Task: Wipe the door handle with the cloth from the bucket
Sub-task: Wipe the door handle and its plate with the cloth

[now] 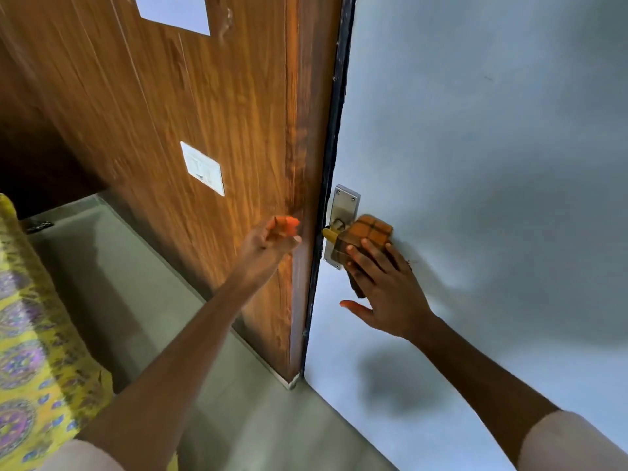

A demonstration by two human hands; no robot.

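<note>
A steel door handle plate [344,205] is fixed near the left edge of a pale grey-blue door [475,164]. An orange checked cloth [368,234] is draped over the lever and hides most of it; only a yellowish stub [328,233] shows at the left. My right hand [384,287] presses the cloth against the handle with fingers spread over it. My left hand [272,237] hovers by the door's edge, fingers loosely curled, holding nothing. The bucket is not in view.
A wood-grain panel [204,113] with a white switch plate [203,168] stands to the left of the door. Below lies a grey tiled floor [136,283]. A yellow patterned fabric [30,351] fills the lower left corner.
</note>
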